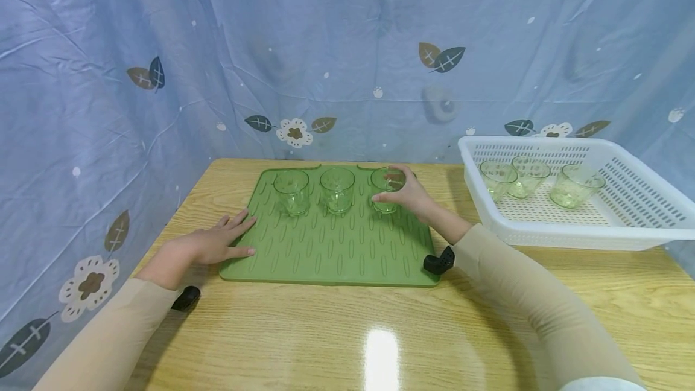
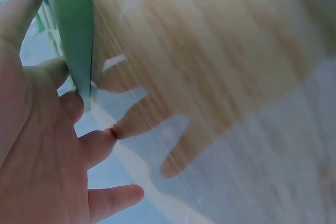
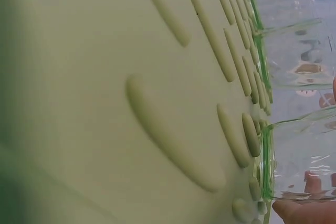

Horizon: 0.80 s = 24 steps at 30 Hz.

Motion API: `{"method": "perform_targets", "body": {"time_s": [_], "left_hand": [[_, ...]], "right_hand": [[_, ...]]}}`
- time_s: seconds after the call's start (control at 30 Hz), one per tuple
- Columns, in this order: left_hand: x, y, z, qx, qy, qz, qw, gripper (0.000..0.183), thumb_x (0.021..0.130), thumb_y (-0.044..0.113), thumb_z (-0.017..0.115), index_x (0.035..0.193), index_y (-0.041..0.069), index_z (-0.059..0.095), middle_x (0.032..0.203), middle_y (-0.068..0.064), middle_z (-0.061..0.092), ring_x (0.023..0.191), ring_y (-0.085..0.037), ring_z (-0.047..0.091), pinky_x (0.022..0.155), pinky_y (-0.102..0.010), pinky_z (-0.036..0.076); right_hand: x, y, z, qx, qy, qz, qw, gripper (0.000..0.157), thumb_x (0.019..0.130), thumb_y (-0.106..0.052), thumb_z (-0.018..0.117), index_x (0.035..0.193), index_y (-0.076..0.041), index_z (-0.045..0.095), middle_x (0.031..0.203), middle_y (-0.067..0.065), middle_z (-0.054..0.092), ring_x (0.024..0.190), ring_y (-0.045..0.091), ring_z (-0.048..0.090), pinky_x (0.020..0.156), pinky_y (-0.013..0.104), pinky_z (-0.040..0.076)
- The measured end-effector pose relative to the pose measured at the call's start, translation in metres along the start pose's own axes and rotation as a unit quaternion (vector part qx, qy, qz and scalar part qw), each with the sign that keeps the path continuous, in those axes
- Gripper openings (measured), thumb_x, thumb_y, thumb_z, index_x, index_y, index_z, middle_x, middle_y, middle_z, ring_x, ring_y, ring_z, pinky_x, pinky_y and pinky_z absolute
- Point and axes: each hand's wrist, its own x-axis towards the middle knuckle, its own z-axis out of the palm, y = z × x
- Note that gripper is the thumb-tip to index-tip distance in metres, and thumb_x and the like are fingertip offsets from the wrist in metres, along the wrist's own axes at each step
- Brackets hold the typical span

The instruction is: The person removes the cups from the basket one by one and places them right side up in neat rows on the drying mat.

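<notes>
A green ribbed mat [image 1: 336,252] lies on the table with three clear green-tinted glasses in a row along its back half: a left glass [image 1: 293,193], a middle glass [image 1: 338,192] and a right glass [image 1: 387,204]. My right hand [image 1: 414,198] grips the right glass, thumb in front and fingers round the far side. In the right wrist view this glass [image 3: 299,156] stands upright at the mat's ribs, a fingertip along its side. My left hand [image 1: 217,243] rests at the mat's left edge, fingers spread; the left wrist view shows the fingers against the mat's rim [image 2: 79,35].
On the right stands a white plastic basket [image 1: 575,235] with slotted walls, holding three more glasses, among them a tilted glass [image 1: 577,187]. Behind the wooden table [image 1: 304,330] hangs a blue patterned curtain [image 1: 347,59], which also runs along the left side.
</notes>
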Motion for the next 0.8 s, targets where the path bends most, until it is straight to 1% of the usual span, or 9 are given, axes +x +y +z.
{"method": "perform_targets", "body": {"time_s": [0.23, 0.47, 0.8], "left_hand": [[-0.0001, 0.0002, -0.0001, 0.002, 0.000, 0.000, 1.0000, 0.092, 0.101, 0.062, 0.053, 0.165, 0.007, 0.017, 0.169, -0.022, -0.003, 0.148, -0.058, 0.001, 0.098, -0.087, 0.018], [0.0003, -0.0003, 0.0010, 0.004, 0.002, 0.001, 1.0000, 0.092, 0.101, 0.062, 0.053, 0.165, 0.007, 0.017, 0.169, -0.022, -0.003, 0.148, -0.058, 0.001, 0.097, -0.087, 0.019], [0.0020, -0.0018, 0.0017, 0.006, 0.000, -0.003, 1.0000, 0.093, 0.101, 0.063, 0.053, 0.165, 0.008, 0.016, 0.169, -0.022, -0.004, 0.148, -0.058, 0.000, 0.098, -0.088, 0.014]], "right_hand": [[-0.0028, -0.0013, -0.0010, 0.012, -0.004, 0.000, 1.000, 0.095, 0.090, -0.004, 0.078, 0.162, -0.004, 0.016, 0.159, 0.026, 0.034, 0.146, 0.040, 0.034, 0.115, 0.056, 0.036], [-0.0021, -0.0004, -0.0015, 0.016, -0.008, -0.003, 1.000, 0.096, 0.091, -0.003, 0.077, 0.163, -0.006, 0.013, 0.160, 0.027, 0.032, 0.147, 0.041, 0.033, 0.116, 0.056, 0.034], [0.0000, 0.0035, -0.0048, 0.030, -0.014, -0.003, 0.999, 0.098, 0.090, 0.001, 0.078, 0.163, -0.010, 0.014, 0.160, 0.025, 0.032, 0.148, 0.039, 0.032, 0.117, 0.056, 0.032]]}}
